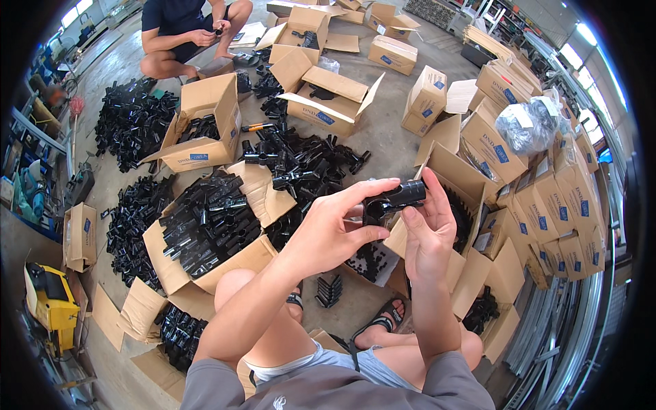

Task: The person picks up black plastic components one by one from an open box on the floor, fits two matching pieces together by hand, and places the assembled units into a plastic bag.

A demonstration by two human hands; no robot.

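Up in front of me, my left hand and my right hand hold a black tubular pipe fitting between them. The left fingers and thumb grip its left end, while the right thumb and fingertips pinch the right end. Behind my wrists lies a loose pile of similar black fittings. To the left, an open cardboard box is filled with rows of them. Another open box stands just beyond my right hand, partly hidden by it. A few fittings rest in a short row on the floor between my feet.
More heaps of black fittings spread at left. Closed cartons are stacked at right, near long metal bars. A yellow case stands at far left. Another person squats at the back, handling a small dark piece.
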